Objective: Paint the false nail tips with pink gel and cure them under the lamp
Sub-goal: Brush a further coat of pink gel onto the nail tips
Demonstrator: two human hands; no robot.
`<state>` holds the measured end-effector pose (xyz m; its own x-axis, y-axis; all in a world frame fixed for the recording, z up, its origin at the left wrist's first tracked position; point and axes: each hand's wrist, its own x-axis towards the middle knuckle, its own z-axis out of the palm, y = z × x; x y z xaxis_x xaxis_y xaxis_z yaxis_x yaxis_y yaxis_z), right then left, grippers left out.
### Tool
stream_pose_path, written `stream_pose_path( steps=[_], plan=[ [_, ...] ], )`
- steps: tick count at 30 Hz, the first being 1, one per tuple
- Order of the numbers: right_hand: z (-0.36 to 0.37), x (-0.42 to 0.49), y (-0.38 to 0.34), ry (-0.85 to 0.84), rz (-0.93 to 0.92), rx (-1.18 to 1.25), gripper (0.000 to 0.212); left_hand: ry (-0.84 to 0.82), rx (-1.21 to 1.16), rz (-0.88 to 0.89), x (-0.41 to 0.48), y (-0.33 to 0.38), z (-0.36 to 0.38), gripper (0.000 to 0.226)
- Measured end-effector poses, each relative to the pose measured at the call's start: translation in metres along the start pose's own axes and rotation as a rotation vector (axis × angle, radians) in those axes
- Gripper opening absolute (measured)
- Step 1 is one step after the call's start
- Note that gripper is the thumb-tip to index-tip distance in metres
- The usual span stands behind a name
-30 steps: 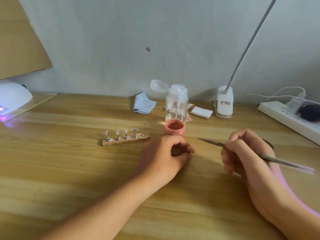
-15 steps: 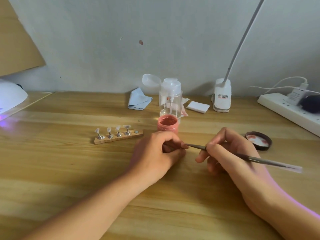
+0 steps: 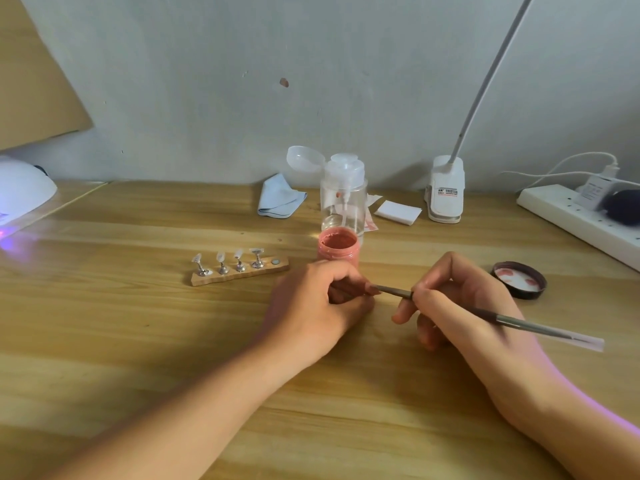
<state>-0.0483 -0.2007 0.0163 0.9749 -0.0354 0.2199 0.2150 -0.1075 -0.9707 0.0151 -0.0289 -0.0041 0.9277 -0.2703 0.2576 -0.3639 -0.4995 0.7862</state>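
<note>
While your left hand [image 3: 311,306] rests on the tabletop [image 3: 138,341], its grip is curled, thumb and fingers pinching a small piece [image 3: 343,292] that they mostly hide. Your right hand [image 3: 460,306] lies on its outer edge just beside it, its grip pinching the brush [image 3: 519,323] pen-fashion; the brush point meets the left thumb tip. Four nail tips [image 3: 220,256] stand on the rack [image 3: 242,276] left of the open gel jar [image 3: 337,249], just beyond your left knuckles. The lamp [image 3: 20,192] sits at the far left.

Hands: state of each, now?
Left hand: pinching a small item, mostly hidden.
Right hand: holding the brush.
</note>
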Motion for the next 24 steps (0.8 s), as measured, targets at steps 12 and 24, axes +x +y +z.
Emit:
stream_pose_path(
  steps=[12,24],
  plan=[
    [-0.0019,0.0011,0.0031,0.014,-0.014,0.033,0.014,-0.006,0.007,0.023,0.0003,0.0011,0.0004,0.017],
    [-0.0024,0.002,0.003,0.057,0.009,0.068,0.01,-0.018,0.007,0.025,0.0,0.0008,0.0004,0.013]
  ],
)
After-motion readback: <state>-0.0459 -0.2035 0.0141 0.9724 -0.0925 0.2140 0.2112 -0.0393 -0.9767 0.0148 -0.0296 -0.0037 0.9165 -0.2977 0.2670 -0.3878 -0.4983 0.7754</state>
